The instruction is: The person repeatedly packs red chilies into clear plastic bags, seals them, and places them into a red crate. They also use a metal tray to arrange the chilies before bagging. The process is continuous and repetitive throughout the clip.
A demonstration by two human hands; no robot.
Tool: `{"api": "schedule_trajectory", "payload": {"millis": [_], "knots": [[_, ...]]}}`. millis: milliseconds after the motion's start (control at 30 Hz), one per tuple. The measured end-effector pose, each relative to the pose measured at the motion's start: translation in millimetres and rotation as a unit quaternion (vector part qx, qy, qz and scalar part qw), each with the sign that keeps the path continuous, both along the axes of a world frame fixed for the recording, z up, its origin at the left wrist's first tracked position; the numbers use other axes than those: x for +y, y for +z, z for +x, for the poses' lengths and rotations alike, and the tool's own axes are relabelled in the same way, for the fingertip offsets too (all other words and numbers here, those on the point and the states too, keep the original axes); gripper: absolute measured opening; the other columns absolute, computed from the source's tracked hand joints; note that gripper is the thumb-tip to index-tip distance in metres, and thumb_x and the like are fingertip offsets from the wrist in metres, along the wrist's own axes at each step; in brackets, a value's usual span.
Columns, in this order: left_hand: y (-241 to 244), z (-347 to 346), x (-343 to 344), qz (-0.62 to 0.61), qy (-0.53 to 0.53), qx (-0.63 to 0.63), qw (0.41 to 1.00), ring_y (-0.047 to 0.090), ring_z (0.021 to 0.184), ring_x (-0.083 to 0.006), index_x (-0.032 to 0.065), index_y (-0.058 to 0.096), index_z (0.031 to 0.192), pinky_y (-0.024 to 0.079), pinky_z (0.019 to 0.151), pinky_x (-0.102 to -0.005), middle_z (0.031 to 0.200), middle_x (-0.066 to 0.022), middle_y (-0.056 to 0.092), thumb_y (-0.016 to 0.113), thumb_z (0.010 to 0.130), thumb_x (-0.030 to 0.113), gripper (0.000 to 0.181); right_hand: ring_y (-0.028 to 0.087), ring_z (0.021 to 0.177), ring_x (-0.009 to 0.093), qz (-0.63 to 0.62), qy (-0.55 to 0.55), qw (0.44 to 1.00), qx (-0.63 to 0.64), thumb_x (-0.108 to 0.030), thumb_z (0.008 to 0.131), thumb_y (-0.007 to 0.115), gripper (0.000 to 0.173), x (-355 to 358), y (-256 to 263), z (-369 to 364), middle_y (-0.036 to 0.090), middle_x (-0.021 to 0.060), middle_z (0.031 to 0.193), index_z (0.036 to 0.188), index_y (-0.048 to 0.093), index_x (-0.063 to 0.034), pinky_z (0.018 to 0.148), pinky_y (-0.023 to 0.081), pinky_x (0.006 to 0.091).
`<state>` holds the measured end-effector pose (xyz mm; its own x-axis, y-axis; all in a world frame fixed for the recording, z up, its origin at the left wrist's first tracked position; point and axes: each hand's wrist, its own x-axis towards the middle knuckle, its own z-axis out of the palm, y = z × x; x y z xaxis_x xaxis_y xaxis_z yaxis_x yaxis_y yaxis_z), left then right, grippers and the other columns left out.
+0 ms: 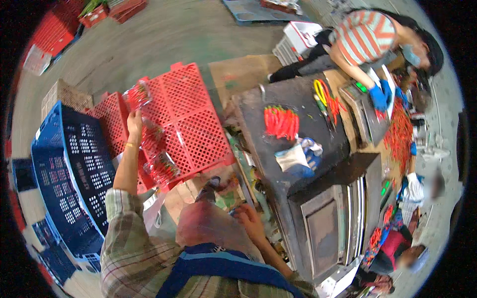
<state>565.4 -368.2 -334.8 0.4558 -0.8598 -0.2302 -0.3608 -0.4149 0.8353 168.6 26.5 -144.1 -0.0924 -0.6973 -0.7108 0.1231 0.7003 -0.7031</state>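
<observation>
My left hand [134, 126] reaches to a clear-wrapped pack of red chili peppers [137, 95] at the edge of a red plastic crate [186, 119]; its fingers are at the near end of that pack. More wrapped packs [162, 167] lie in a row nearer me. My right hand [249, 220] is low beside my apron, fingers bent, with a small blue thing near the fingertips; what it holds cannot be made out. On the dark worktop [257, 149] a row of red chilies [281, 123] lies beside white and blue gloves [298, 158].
A blue perforated crate [85, 164] stands at left. Scissors [325, 111] lie on the worktop. At right, a co-worker in blue gloves [378, 97] bends over a scale [363, 111] near a heap of red chilies [398, 136]. A metal machine [324, 231] stands nearer me.
</observation>
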Motion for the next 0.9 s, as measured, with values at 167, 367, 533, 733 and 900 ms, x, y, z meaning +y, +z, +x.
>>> {"api": "schedule_trajectory", "payload": {"millis": [167, 367, 533, 733, 900], "knots": [[65, -103, 34, 0.004, -0.124, 0.15, 0.981, 0.051, 0.055, -0.0126, 0.0032, 0.063, 0.102, 0.043, 0.05, -0.029, 0.075, -0.0006, 0.057, 0.054, 0.091, 0.023, 0.024, 0.056, 0.105, 0.017, -0.075, 0.056, 0.994, 0.05, -0.018, 0.094, 0.05, 0.036, 7, -1, -2, 0.057, 0.0097, 0.115, 0.127, 0.046, -0.0035, 0.09, 0.044, 0.0298], [168, -216, 64, -0.034, -0.281, 0.226, 0.932, 0.062, 0.089, -0.0167, 0.0045, 0.058, 0.116, 0.049, 0.074, -0.0283, 0.11, -0.0073, 0.062, 0.05, 0.095, 0.027, 0.031, 0.057, 0.101, 0.017, -0.215, 0.053, 0.969, 0.109, -0.019, 0.094, 0.052, 0.03, 29, 36, -34, 0.06, 0.0086, 0.11, 0.12, 0.053, -0.0032, 0.089, 0.044, 0.0294], [220, -313, 108, -0.007, -0.423, 0.282, 0.861, 0.061, 0.082, -0.0128, 0.0078, 0.059, 0.113, 0.047, 0.069, -0.0252, 0.1, -0.0028, 0.064, 0.05, 0.096, 0.027, 0.028, 0.062, 0.084, 0.014, -0.232, -0.097, 0.963, 0.098, -0.014, 0.096, 0.047, 0.019, 93, 115, -115, 0.064, 0.0073, 0.096, 0.105, 0.059, -0.0035, 0.078, 0.05, 0.0284], [278, -401, 167, -0.023, -0.512, 0.303, 0.804, 0.061, 0.075, -0.0085, 0.0093, 0.06, 0.109, 0.045, 0.063, -0.0213, 0.094, -0.0009, 0.066, 0.049, 0.097, 0.027, 0.024, 0.061, 0.071, 0.01, -0.269, -0.413, 0.824, 0.28, -0.028, 0.096, 0.05, 0.029, 241, 171, -277, 0.064, 0.004, 0.084, 0.109, 0.059, -0.0045, 0.058, 0.046, 0.0228], [313, -465, 230, -0.026, -0.558, 0.312, 0.769, 0.062, 0.072, -0.0088, 0.0065, 0.059, 0.108, 0.047, 0.06, -0.0219, 0.091, -0.0031, 0.066, 0.048, 0.097, 0.026, 0.025, 0.06, 0.065, 0.011, -0.166, -0.534, 0.683, 0.469, -0.021, 0.095, 0.044, 0.03, 364, 167, -416, 0.061, 0.0042, 0.082, 0.114, 0.056, -0.0017, 0.05, 0.045, 0.0221]]}}
